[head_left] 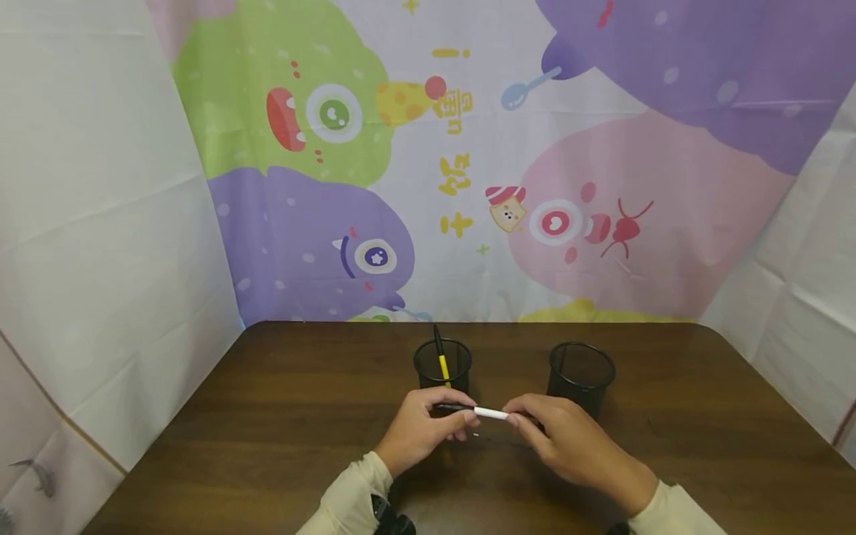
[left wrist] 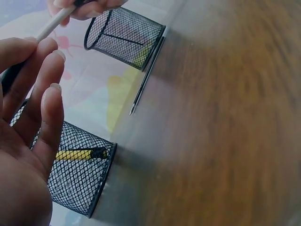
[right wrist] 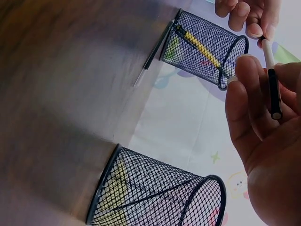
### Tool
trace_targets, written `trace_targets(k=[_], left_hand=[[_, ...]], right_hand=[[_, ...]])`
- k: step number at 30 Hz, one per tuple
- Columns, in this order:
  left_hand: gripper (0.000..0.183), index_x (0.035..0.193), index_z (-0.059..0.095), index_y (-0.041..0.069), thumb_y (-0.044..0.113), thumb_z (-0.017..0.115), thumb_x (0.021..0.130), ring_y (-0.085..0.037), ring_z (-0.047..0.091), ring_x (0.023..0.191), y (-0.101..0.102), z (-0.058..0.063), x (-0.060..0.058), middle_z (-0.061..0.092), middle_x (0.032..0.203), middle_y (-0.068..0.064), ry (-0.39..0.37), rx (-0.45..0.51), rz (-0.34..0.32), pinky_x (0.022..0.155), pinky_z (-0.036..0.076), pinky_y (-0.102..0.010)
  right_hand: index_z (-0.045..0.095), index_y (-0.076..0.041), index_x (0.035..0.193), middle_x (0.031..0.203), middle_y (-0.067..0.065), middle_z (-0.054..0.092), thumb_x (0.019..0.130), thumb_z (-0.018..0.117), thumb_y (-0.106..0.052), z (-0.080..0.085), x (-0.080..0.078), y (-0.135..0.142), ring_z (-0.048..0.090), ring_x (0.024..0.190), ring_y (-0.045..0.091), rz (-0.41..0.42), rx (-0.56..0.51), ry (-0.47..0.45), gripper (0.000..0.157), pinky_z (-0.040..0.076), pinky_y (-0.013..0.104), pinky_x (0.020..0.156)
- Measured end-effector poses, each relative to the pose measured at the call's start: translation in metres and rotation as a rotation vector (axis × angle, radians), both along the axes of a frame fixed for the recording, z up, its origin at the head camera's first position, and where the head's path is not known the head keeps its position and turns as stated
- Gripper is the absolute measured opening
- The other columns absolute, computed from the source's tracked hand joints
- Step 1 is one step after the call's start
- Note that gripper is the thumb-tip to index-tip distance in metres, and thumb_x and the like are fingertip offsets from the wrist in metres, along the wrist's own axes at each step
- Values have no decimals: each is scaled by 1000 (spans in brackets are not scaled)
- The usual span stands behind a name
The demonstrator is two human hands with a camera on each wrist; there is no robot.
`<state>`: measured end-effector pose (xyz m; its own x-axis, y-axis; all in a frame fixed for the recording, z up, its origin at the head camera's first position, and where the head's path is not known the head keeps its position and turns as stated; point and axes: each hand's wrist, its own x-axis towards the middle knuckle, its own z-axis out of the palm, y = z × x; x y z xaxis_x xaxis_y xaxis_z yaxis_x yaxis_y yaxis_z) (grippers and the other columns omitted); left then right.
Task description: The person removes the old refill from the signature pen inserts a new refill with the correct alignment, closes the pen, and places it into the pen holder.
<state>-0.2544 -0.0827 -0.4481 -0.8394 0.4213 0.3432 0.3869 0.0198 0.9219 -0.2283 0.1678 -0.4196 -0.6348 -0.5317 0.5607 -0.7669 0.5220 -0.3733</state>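
A black-and-white pen (head_left: 491,413) is held level between both hands, above the table. My left hand (head_left: 421,429) pinches its black end between thumb and index finger, the other fingers loosely bent. At the opposite end, thumb and fingers of my right hand (head_left: 568,440) grip the pen; a short black end (right wrist: 273,92) sticks out past the white part in the right wrist view. On the table below lies a thin dark rod with a pale, narrow tip, like a pen refill (left wrist: 146,77). Behind the left hand, a black mesh cup (head_left: 428,379) holds a yellow-and-black pen (head_left: 443,365).
A second black mesh cup (head_left: 580,379) stands behind my right hand. The brown wooden table (head_left: 267,423) ends at a cartoon-printed cloth (head_left: 468,282) at the back, with white cloth (head_left: 100,186) at the sides.
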Motion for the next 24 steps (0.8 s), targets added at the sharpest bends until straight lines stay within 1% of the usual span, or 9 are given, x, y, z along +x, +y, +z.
trace_targets(k=[3, 6, 10, 14, 17, 24], left_hand=[[16, 105, 74, 5, 14, 75, 92, -19, 68, 68, 1, 0, 1, 75, 89, -8, 5, 4, 4, 66, 60, -44], [14, 104, 74, 6, 14, 74, 92, -18, 68, 67, 1, 0, 1, 75, 89, -8, 6, 9, 9, 65, 60, -43], [15, 104, 74, 6, 15, 75, 92, -18, 68, 66, 1, 0, 2, 75, 88, -7, 6, 5, 16, 64, 60, -41], [16, 105, 73, 6, 15, 75, 92, -19, 68, 67, 2, -1, 2, 75, 87, -7, 4, 2, 11, 64, 60, -42], [17, 106, 73, 5, 15, 75, 92, -20, 68, 67, 2, -1, 2, 75, 88, -8, 0, 5, 8, 65, 60, -43], [17, 105, 73, 7, 17, 75, 92, -20, 69, 68, 3, 0, 1, 76, 89, -7, -8, -10, 6, 65, 61, -39]], right_hand=[[69, -16, 104, 87, -14, 63, 93, 73, -11, 0, 0, 0, 51, 68, -2, 7, -10, 17, 13, 47, 19, 58], [68, -15, 106, 91, -13, 65, 88, 78, -10, -1, -1, 0, 52, 68, -2, 6, -16, 48, 22, 47, 18, 57], [65, -15, 103, 88, -12, 65, 83, 81, -6, -2, -2, 0, 52, 68, -3, -2, -11, 81, 28, 48, 18, 57], [65, -18, 98, 85, -15, 63, 83, 81, -5, -2, -2, -1, 52, 66, -4, -12, -11, 91, 26, 47, 17, 57], [66, -18, 98, 85, -16, 62, 84, 80, -6, -1, -1, -1, 52, 66, -4, -18, -12, 97, 24, 47, 17, 57], [67, -19, 97, 85, -16, 62, 85, 79, -7, -1, 0, -1, 52, 67, -4, -33, -9, 101, 21, 48, 18, 58]])
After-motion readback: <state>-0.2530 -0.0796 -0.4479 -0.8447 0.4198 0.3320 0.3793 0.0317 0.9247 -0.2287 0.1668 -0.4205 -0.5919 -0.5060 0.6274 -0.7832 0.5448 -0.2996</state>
